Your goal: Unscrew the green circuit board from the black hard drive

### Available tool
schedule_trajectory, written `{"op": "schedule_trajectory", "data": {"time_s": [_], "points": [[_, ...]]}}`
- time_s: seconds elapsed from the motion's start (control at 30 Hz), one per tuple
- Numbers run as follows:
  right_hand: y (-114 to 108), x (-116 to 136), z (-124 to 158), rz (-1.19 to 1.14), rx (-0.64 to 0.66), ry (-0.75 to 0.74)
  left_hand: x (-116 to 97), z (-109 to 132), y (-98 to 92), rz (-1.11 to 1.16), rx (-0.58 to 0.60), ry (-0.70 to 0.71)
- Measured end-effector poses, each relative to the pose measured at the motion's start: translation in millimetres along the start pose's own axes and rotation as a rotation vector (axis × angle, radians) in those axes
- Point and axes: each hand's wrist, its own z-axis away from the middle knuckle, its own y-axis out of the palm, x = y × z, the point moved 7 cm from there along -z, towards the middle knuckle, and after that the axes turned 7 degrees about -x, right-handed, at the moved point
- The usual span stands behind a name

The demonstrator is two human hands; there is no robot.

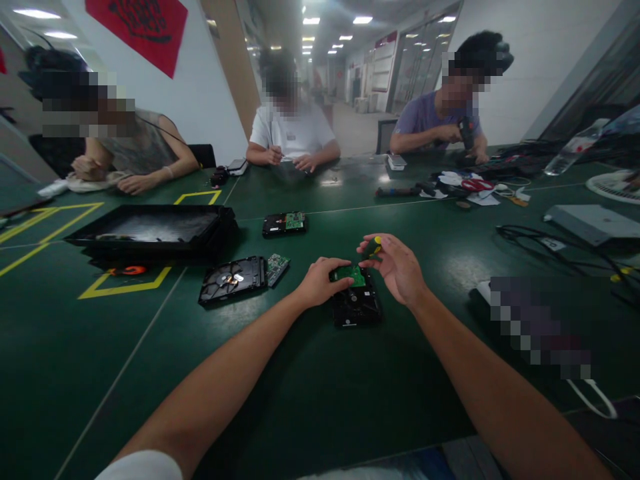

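A black hard drive with a green circuit board lies on the green table in front of me. My left hand is closed on the drive's left side, thumb across the board. In my right hand is a screwdriver with a dark and yellow handle, held over the drive's far right part; its tip is hidden. To the left lies another hard drive, its board side bare, with a loose circuit board against its right end. Farther back sits a third hard drive.
Black stacked trays stand at the left, an orange-handled tool before them. A grey box, black cables and a bottle are at the right. Three people sit across the table, one with a power drill.
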Motion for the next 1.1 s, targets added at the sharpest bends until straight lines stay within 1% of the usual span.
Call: {"op": "schedule_trajectory", "data": {"time_s": [0.37,0.67,0.9,1.1], "points": [[-4.2,1.4,-0.4,0.101,-0.044,-0.062,-4.4,0.2,-2.8,-0.001,-0.012,0.014],[1.4,4.4,2.2,0.004,-0.007,-0.056,0.4,-0.1,0.5,0.005,-0.009,0.016],[-3.8,1.0,-0.1,0.075,-0.041,-0.063,-0.9,0.3,-0.3,0.004,-0.019,0.027],[-3.8,1.6,-0.5,0.092,-0.032,-0.082,-1.2,0.5,-1.1,0.0,-0.017,0.023]]}}
